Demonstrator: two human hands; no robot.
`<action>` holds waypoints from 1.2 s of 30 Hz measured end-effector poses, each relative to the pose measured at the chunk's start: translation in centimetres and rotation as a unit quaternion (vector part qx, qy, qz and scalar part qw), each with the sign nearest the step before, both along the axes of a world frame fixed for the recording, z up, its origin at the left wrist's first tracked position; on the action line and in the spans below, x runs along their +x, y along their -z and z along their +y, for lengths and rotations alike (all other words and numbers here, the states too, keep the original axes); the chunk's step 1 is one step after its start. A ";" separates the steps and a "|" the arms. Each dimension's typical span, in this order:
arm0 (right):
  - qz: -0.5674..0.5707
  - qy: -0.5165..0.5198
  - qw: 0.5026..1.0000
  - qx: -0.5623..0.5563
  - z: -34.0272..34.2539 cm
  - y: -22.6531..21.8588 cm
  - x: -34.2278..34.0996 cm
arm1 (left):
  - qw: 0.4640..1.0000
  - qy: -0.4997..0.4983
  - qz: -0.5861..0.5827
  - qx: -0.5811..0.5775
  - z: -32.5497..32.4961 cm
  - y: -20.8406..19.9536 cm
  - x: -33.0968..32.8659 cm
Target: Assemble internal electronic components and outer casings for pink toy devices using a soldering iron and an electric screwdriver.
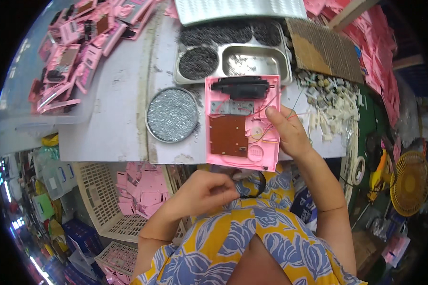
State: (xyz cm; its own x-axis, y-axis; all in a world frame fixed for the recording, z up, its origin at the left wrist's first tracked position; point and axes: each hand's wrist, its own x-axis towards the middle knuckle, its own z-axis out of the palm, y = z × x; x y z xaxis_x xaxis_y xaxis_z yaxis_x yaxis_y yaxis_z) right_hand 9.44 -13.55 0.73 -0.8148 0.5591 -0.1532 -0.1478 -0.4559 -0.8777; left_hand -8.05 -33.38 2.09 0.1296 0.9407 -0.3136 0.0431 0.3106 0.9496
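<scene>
My right hand (pixel 292 133) grips the right edge of an open pink plastic casing (pixel 271 156), thumb on top, above the table's front edge. Inside the casing sit a brown circuit board (pixel 228 136), a black block-shaped part (pixel 242 88), a grey metal plate (pixel 233 108) and thin loose wires. Just below the casing, my left hand (pixel 214 189) is closed, its fingers curled together. Whatever those fingers hold, if anything, is hidden. Beside them is a black curved loop (pixel 259 185) over my lap.
A round tin (pixel 171 115) of small silvery pieces stands left of the casing. Behind is a compartmented metal tray (pixel 221 80) with dark small pieces. Small metal and white parts (pixel 330 107) lie right, below cardboard (pixel 323 47). Pink casings (pixel 71 57) fill the far left; a crate (pixel 92 199) holds pink pieces.
</scene>
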 end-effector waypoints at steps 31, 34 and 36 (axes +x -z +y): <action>-0.195 -0.110 0.860 0.459 0.2 -4.5 9.2 | 0.860 0.028 0.378 0.343 9.8 3.2 3.1; -0.164 -0.101 0.872 0.451 -0.8 -5.5 9.6 | 0.843 0.095 0.406 0.339 10.7 3.5 2.8; -0.142 -0.093 0.874 0.455 -0.5 -5.4 10.0 | 0.850 0.112 0.400 0.325 11.0 3.2 2.5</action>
State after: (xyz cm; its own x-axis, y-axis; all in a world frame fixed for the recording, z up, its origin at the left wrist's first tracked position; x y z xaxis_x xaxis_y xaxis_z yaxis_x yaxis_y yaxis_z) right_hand 19.40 -14.03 6.13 -0.9061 0.4164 0.0748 0.1380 0.4581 -0.8781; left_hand -5.56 -22.37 -1.11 0.3179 0.9287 0.1908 0.7441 -0.3692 0.5569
